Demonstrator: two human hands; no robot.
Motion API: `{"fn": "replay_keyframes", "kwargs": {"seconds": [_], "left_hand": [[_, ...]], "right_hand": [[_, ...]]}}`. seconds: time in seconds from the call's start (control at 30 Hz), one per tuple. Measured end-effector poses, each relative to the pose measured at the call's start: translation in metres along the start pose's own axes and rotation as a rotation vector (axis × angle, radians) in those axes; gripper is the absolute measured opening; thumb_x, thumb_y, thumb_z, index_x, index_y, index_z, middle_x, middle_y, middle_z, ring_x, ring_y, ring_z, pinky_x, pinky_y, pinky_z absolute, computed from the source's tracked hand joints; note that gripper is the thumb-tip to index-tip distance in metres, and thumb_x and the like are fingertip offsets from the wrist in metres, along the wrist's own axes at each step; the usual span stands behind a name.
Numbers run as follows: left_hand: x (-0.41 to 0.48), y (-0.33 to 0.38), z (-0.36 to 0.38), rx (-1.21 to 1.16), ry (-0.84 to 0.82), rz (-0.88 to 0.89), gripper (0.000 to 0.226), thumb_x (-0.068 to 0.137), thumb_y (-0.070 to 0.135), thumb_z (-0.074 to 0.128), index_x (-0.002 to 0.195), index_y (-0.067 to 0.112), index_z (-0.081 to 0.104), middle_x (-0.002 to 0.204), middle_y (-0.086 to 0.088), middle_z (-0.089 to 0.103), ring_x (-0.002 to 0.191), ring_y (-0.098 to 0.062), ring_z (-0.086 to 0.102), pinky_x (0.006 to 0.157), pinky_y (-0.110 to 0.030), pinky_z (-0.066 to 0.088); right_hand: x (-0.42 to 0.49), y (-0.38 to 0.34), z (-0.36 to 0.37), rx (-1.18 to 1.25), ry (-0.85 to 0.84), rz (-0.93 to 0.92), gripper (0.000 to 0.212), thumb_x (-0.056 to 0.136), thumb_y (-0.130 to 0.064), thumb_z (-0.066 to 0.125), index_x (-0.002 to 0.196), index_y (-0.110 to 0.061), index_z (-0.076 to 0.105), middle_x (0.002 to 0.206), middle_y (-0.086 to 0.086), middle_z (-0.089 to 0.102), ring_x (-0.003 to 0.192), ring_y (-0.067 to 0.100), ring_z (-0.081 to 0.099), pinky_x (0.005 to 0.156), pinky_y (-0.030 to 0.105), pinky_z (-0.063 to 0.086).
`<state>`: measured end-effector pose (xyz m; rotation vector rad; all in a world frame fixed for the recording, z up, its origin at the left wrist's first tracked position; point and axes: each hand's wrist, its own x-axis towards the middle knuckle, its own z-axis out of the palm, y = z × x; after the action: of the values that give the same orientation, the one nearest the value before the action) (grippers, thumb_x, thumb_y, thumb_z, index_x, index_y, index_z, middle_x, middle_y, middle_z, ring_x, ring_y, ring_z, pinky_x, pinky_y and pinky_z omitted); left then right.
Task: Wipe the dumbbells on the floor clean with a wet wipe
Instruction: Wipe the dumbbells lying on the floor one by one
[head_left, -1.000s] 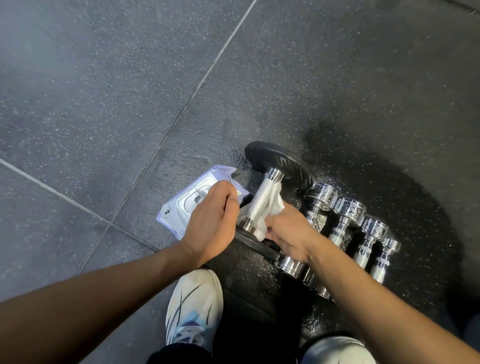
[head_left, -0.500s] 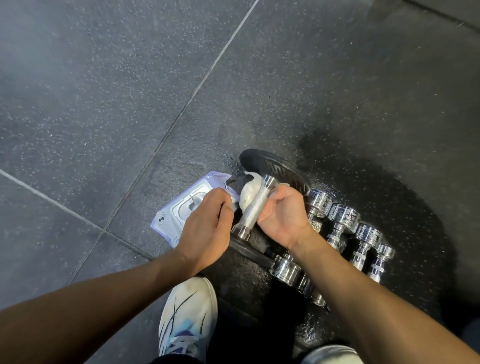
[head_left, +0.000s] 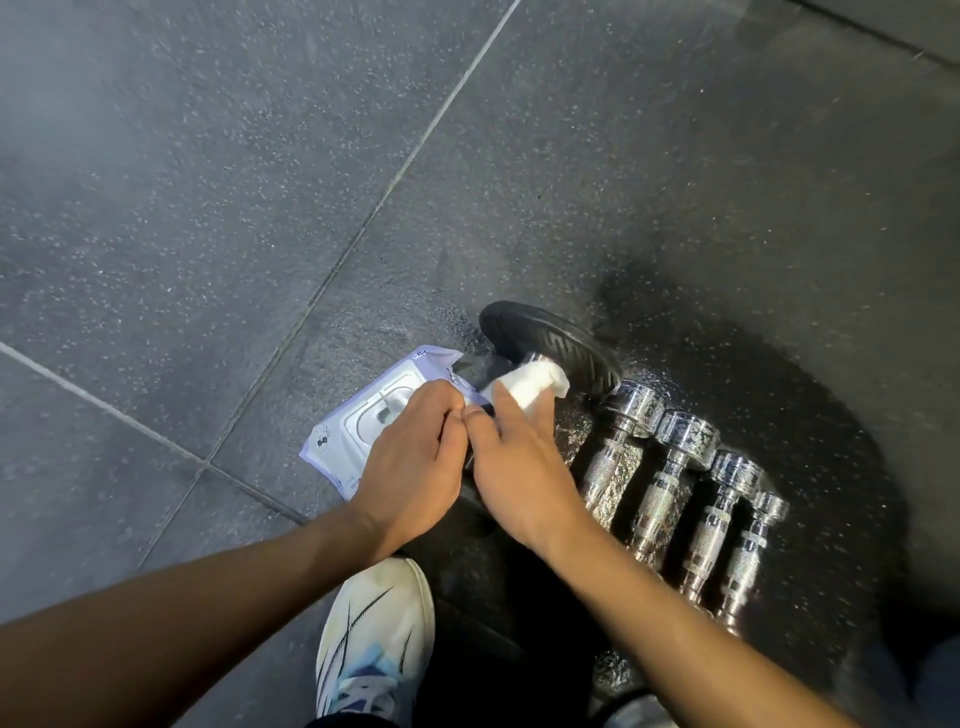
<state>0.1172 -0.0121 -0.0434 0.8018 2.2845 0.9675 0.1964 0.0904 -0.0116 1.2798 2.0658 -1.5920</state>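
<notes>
A dumbbell with black plates (head_left: 550, 343) lies on the dark rubber floor; its handle is almost wholly hidden under my hands. My right hand (head_left: 519, 467) presses a white wet wipe (head_left: 535, 384) around the far end of the handle, next to the far plate. My left hand (head_left: 410, 457) is closed over the near end of the handle, touching my right hand. To the right, several chrome dumbbells (head_left: 675, 478) lie side by side in a row, shrinking in size toward the right.
A pale purple wet wipe pack (head_left: 358, 436) with a closed flap lies on the floor just left of my hands, partly under the left one. My white shoe (head_left: 374, 639) stands below. Light seams cross the grey floor tiles.
My right hand has slid the wipe along the handle from its near end up to the far plate. My left hand stayed on the near end.
</notes>
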Motion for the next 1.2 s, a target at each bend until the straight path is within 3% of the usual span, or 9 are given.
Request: {"fn": "replay_keyframes", "kwargs": {"seconds": [0.1, 0.17, 0.4, 0.6, 0.73, 0.8, 0.93, 1.1, 1.2], "left_hand": [[0.001, -0.001, -0.001, -0.019, 0.005, 0.014, 0.022, 0.099, 0.038, 0.034, 0.088, 0.024, 0.046, 0.084, 0.005, 0.054, 0.079, -0.018, 0.053, 0.073, -0.045, 0.046], [0.001, -0.001, -0.001, -0.017, 0.007, 0.018, 0.018, 0.099, 0.035, 0.034, 0.086, 0.027, 0.044, 0.082, 0.007, 0.052, 0.078, -0.016, 0.051, 0.071, -0.042, 0.044], [0.001, -0.003, 0.001, -0.014, 0.005, 0.019, 0.019, 0.1, 0.036, 0.033, 0.087, 0.027, 0.045, 0.081, 0.008, 0.051, 0.075, -0.011, 0.049, 0.07, -0.038, 0.042], [0.0, -0.002, 0.001, -0.018, 0.003, 0.029, 0.017, 0.101, 0.033, 0.034, 0.086, 0.031, 0.042, 0.079, 0.01, 0.048, 0.075, -0.007, 0.048, 0.068, -0.034, 0.034], [0.001, -0.002, 0.0, -0.022, -0.008, 0.018, 0.016, 0.1, 0.032, 0.034, 0.085, 0.031, 0.041, 0.078, 0.01, 0.047, 0.074, -0.007, 0.047, 0.069, -0.033, 0.034], [0.0, -0.002, -0.001, -0.022, -0.011, 0.015, 0.017, 0.1, 0.031, 0.034, 0.085, 0.031, 0.042, 0.078, 0.01, 0.047, 0.074, -0.007, 0.048, 0.068, -0.032, 0.034], [0.001, -0.002, 0.0, -0.027, -0.01, 0.025, 0.017, 0.1, 0.031, 0.034, 0.085, 0.03, 0.043, 0.077, 0.011, 0.047, 0.073, -0.008, 0.048, 0.067, -0.031, 0.033], [0.0, -0.002, -0.001, -0.028, -0.009, 0.035, 0.016, 0.1, 0.03, 0.035, 0.086, 0.029, 0.043, 0.076, 0.01, 0.046, 0.073, -0.007, 0.047, 0.067, -0.031, 0.033], [0.0, -0.003, -0.001, -0.03, -0.011, 0.04, 0.017, 0.101, 0.029, 0.035, 0.086, 0.028, 0.043, 0.076, 0.011, 0.045, 0.073, -0.008, 0.046, 0.067, -0.032, 0.033]], "right_hand": [[-0.013, -0.011, -0.008, -0.265, -0.125, -0.012, 0.043, 0.111, -0.034, 0.024, 0.147, -0.022, 0.043, 0.161, 0.009, 0.023, 0.153, 0.036, 0.016, 0.121, 0.046, 0.024], [-0.02, -0.007, -0.011, -0.304, -0.065, -0.02, 0.036, 0.11, -0.028, 0.029, 0.136, -0.016, 0.051, 0.151, 0.011, 0.034, 0.146, 0.038, 0.03, 0.115, 0.042, 0.032], [-0.014, 0.02, -0.009, -0.704, 0.006, -0.25, 0.056, 0.105, -0.043, 0.019, 0.16, -0.03, 0.027, 0.171, -0.013, 0.006, 0.157, 0.025, 0.0, 0.127, 0.041, 0.012], [0.018, 0.031, -0.019, -0.646, 0.204, -0.406, 0.064, 0.1, -0.037, 0.021, 0.146, -0.001, 0.049, 0.158, 0.014, 0.042, 0.147, 0.027, 0.036, 0.122, 0.047, 0.028], [0.007, 0.041, -0.022, -0.633, 0.314, -0.383, 0.05, 0.103, -0.025, 0.038, 0.147, -0.005, 0.05, 0.154, 0.014, 0.049, 0.123, 0.031, 0.054, 0.107, 0.043, 0.046], [-0.004, 0.049, -0.021, -0.531, 0.248, -0.313, 0.041, 0.106, -0.024, 0.038, 0.14, -0.005, 0.05, 0.143, 0.016, 0.055, 0.108, 0.023, 0.054, 0.098, 0.04, 0.049], [-0.007, 0.056, -0.019, -0.096, 0.122, -0.123, 0.022, 0.106, -0.024, 0.044, 0.087, -0.015, 0.052, 0.07, -0.001, 0.059, 0.059, 0.007, 0.048, 0.057, 0.026, 0.042], [0.017, 0.045, -0.023, 0.871, 0.063, 0.129, 0.022, 0.09, 0.003, 0.048, 0.076, -0.011, 0.057, 0.073, 0.004, 0.055, 0.074, 0.02, 0.05, 0.079, 0.031, 0.047], [0.036, 0.041, -0.031, 1.185, -0.03, 0.188, 0.034, 0.072, 0.0, 0.048, 0.104, 0.006, 0.06, 0.113, 0.027, 0.069, 0.104, 0.038, 0.063, 0.108, 0.046, 0.043]]}}
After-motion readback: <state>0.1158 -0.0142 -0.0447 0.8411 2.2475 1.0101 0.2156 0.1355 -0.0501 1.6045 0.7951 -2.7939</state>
